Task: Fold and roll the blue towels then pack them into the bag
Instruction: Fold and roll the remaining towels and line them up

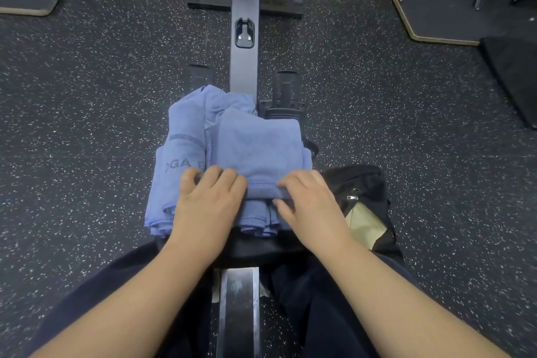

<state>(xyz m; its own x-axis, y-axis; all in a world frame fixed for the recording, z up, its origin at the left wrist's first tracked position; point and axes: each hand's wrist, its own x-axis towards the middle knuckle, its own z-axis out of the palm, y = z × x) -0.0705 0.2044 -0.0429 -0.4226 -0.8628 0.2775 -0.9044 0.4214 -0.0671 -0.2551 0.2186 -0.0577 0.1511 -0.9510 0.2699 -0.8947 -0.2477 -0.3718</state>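
Person sits astride a dark metal rail (245,46) of some exercise machine, both bare forearms reaching forward. On the black padded seat (261,247) in front of them lies a heap of blue towels (186,136) — soft terry cloth, matte, stitched hems. The top towel (258,145) is folded into a flat rough rectangle, its near hem turned over into the start of a roll. Left hand (207,200) sits on the left end of that hem, fingers curled down over the fold and gripping it. Right hand (308,200) is on the right end, fingers bent over the top and thumb tucked under the edge, pinching the cloth.

Below the top towel, more blue layers hang off the seat front in loose scalloped folds. A long towel on the left side drapes over the seat edge, with a dark stripe and partial printed letters "GA" on it.

The bag (363,200) — black, soft fabric, slumped shape — sits just right of the seat, touching the right wrist area. Its zipper pull shows silver; the opening shows something pale yellow inside, cannot tell what.

Floor (87,125) is dark rubber, speckled white. Dark trousers cover both legs at the bottom. Black foot rests flank the rail beyond the towels.
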